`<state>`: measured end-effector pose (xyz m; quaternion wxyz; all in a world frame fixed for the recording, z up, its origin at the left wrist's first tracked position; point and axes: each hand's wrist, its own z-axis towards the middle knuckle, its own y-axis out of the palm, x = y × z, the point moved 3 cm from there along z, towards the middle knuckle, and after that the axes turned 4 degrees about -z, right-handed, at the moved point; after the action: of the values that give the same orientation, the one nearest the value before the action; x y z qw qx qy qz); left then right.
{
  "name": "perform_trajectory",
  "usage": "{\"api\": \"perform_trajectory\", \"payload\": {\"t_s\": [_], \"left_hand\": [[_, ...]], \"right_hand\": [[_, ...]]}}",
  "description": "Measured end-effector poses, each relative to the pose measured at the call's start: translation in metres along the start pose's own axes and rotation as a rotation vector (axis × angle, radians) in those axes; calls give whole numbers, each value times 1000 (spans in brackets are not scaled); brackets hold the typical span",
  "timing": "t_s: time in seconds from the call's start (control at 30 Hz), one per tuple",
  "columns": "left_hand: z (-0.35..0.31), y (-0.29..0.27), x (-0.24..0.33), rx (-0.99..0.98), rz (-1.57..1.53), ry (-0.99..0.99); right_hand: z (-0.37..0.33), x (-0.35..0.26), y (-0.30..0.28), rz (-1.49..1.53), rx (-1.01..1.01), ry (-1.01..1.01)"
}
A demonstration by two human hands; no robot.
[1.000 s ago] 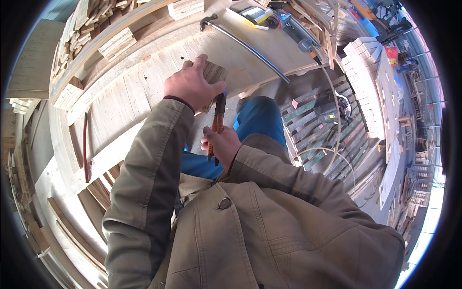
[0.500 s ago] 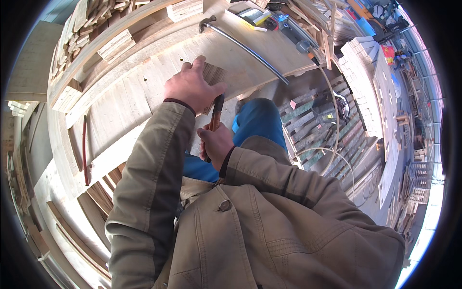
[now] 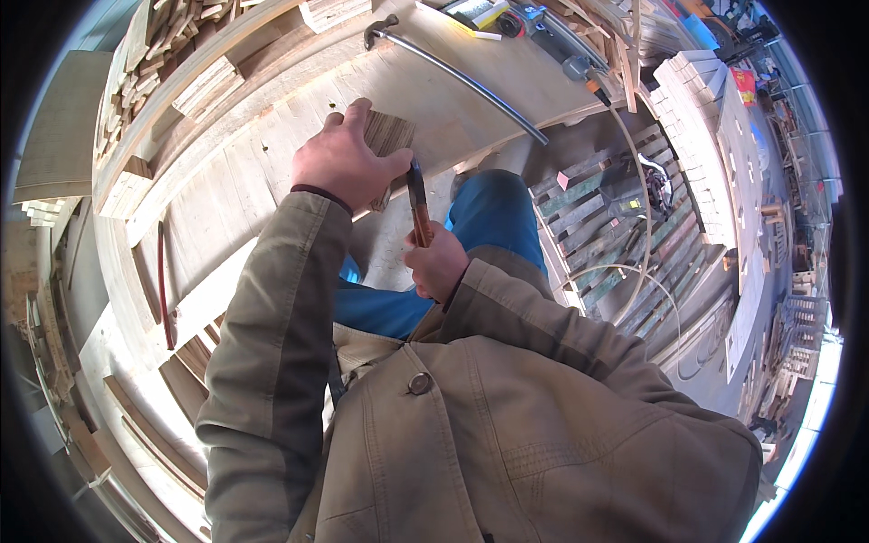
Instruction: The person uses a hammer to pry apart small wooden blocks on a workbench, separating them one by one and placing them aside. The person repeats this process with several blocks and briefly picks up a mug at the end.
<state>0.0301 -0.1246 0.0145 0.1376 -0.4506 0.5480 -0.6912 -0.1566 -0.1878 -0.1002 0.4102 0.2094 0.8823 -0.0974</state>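
On the near edge of the workbench (image 3: 235,185) stands a small block of layered plywood (image 3: 391,133). My left hand (image 3: 344,161) grips it, thumb bent around the near side and fingers over the far side. My right hand (image 3: 436,261) is closed around the brown handle of a slim hand tool (image 3: 417,201) with a dark metal end. That end points away from me and meets the block's near side beside my left thumb; its exact kind I cannot make out. Beyond the block lies a claw hammer (image 3: 453,72) with a long shiny metal shaft.
A grey power tool (image 3: 579,71) with a pale hose (image 3: 645,181) lies at the bench's right end. Wood strips (image 3: 172,45) are piled at the far left. A red rod (image 3: 164,285) rests near the left edge. A slatted pallet (image 3: 588,231) stands right of my knee.
Relative to my body, the right hand and its tool have shifted slightly to the right, while the left hand has moved slightly left and away with the block. Both grips stay the same.
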Motion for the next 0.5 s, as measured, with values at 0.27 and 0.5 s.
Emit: {"api": "perform_trajectory", "payload": {"t_s": [0.27,0.5], "left_hand": [[2,4,-3,29,-2,31],[1,4,-1,49,9,38]], "right_hand": [[7,26,-7,-196,28,-132],[0,20,-29,-197,3,-282]]}}
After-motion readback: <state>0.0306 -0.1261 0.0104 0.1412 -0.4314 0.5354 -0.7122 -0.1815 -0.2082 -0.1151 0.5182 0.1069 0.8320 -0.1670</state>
